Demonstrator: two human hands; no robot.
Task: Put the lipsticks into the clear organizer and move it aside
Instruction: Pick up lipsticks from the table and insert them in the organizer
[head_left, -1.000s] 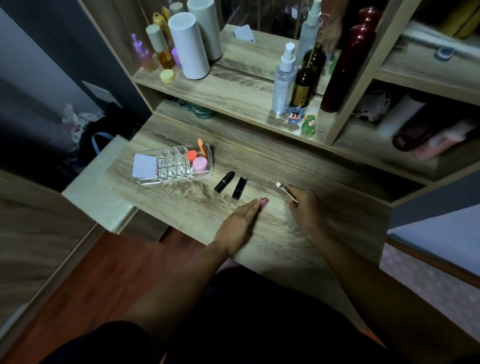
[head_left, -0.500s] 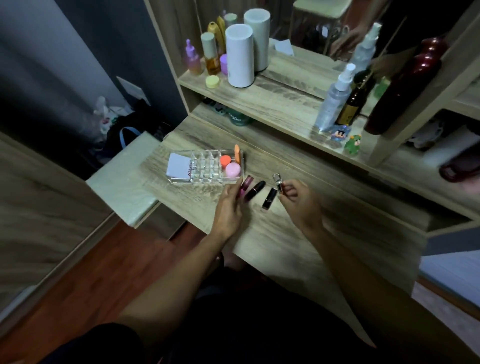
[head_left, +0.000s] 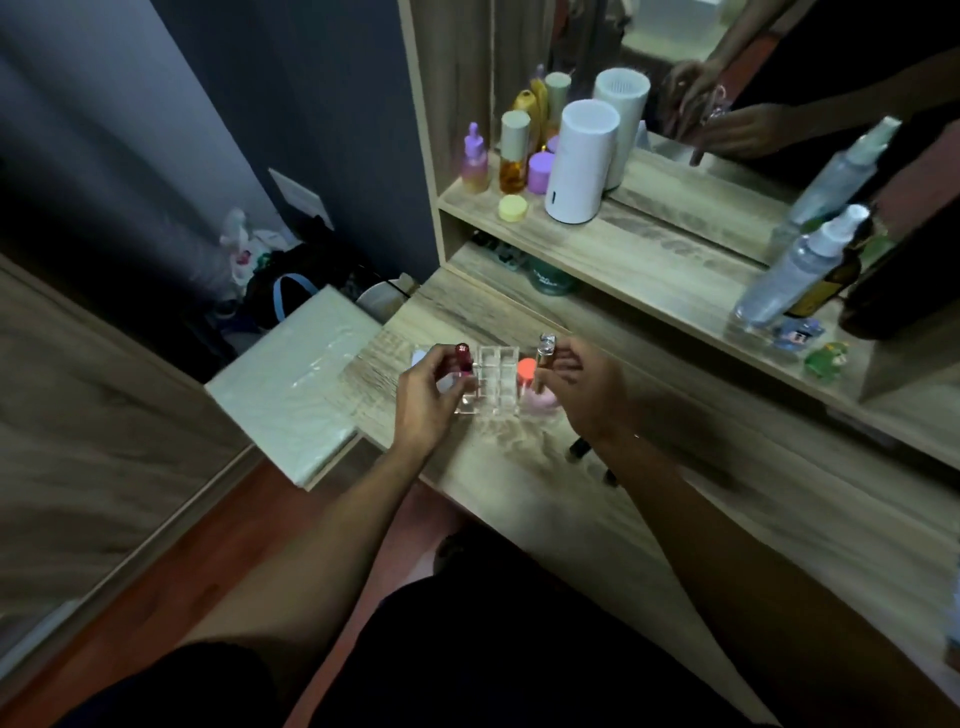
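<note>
The clear organizer (head_left: 493, 382) sits on the wooden desk (head_left: 649, 493), a grid of small square cells. My left hand (head_left: 428, 397) holds a red lipstick (head_left: 463, 356) upright over the organizer's left cells. Over its right end, my right hand (head_left: 584, 387) holds a clear-capped lipstick tube (head_left: 544, 353) upright. Two black lipsticks (head_left: 577, 448) lie on the desk to the right, mostly hidden under my right forearm. An orange cap (head_left: 525, 370) and a pink round item (head_left: 540, 402) sit in the organizer's right part.
A raised shelf (head_left: 623, 249) behind carries a white cylinder (head_left: 581, 161), coloured bottles (head_left: 511, 156), spray bottles (head_left: 795, 270) and small figurines (head_left: 826, 358). A mirror stands behind it. A pale padded stool (head_left: 291, 379) abuts the desk's left edge.
Both hands rose from the desk to the organizer. The left picked up the red lipstick; the right carried its tube leftward. The camera view swung left.
</note>
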